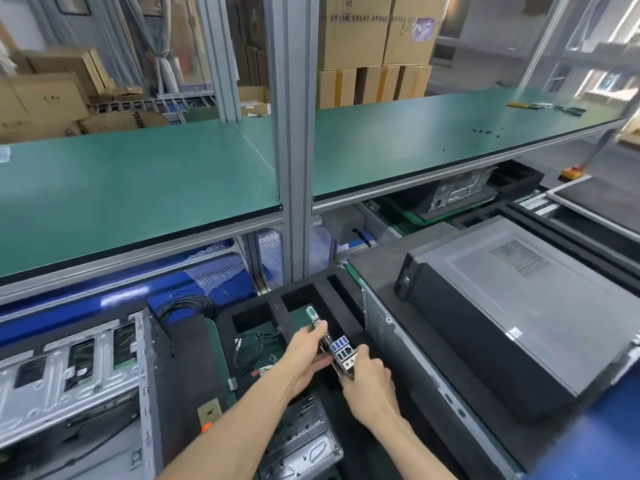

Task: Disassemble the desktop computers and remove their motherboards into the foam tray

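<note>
A green motherboard with blue rear ports (pixel 337 351) is gripped edge-on by the left hand (pixel 306 355) and right hand (pixel 367 382) over the black foam tray (pixel 277 308); a closed grey desktop computer (pixel 519 306) is left unopened

Nothing can be read: the print on the cardboard boxes (pixel 377 32), upper middle of the frame, seems too blurred.

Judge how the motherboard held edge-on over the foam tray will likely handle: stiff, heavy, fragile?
The motherboard probably stays stiff: it shows no sag between both hands, left hand and right hand. Likely light for its size. Its exposed ports suggest fragility, so edge grips seem wise.
</note>
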{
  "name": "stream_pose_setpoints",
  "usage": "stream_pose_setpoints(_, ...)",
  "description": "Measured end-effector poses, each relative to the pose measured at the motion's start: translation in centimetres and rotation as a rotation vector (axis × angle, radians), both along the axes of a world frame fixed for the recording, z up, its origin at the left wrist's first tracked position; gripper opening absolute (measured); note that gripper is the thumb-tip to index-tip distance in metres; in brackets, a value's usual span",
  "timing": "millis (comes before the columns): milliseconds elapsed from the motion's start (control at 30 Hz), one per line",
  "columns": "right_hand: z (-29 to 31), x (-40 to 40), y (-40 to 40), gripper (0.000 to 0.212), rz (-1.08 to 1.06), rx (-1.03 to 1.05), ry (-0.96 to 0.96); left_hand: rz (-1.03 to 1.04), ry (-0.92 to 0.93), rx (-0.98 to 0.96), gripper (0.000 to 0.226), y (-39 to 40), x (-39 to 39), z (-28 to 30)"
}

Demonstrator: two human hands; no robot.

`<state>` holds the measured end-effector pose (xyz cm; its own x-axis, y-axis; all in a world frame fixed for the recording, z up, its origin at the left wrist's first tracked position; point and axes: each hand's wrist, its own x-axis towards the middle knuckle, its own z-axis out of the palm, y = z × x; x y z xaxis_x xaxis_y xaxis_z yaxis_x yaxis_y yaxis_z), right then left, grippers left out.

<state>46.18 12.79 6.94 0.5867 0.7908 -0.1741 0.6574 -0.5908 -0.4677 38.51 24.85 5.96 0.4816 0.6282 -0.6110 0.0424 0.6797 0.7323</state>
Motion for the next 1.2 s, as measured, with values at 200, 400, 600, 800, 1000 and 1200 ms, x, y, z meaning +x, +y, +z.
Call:
stream_pose_setpoints(200,-0.1,1.9,0.7,0.029,-0.046,0.026,0.136,-0.047,0.104,0.067,0.053,1.0,0.9,-1.0)
stream_pose_setpoints(400,-0.2,2.6,0.7,0.030,-0.058,0.016,0.166,-0.112,0.173,0.170,0.081,1.4,1.2,-1.6)
stream_pose_setpoints(600,0.2,2.2,0.1,0.042,0.023,-0.054,-0.087,-0.241,0.308,0.400,0.097,1.1,1.9,-0.6)
stream_pose_setpoints(800,0.4,2.3,-0.6,0.070,0.068,-0.111,-0.340,-0.283,0.380,0.491,0.102,1.2,3.6,-0.6)
stream_pose_setpoints(1000,0.3,2.8,-1.5,0.075,0.147,-0.165,-0.440,-0.315,0.459,0.542,0.102,0.7,6.0,-0.7)
stream_pose_setpoints(1200,-0.1,3.0,-1.6,0.076,0.165,-0.140,-0.476,-0.320,0.510,0.587,0.097,0.2,6.6,-0.4)
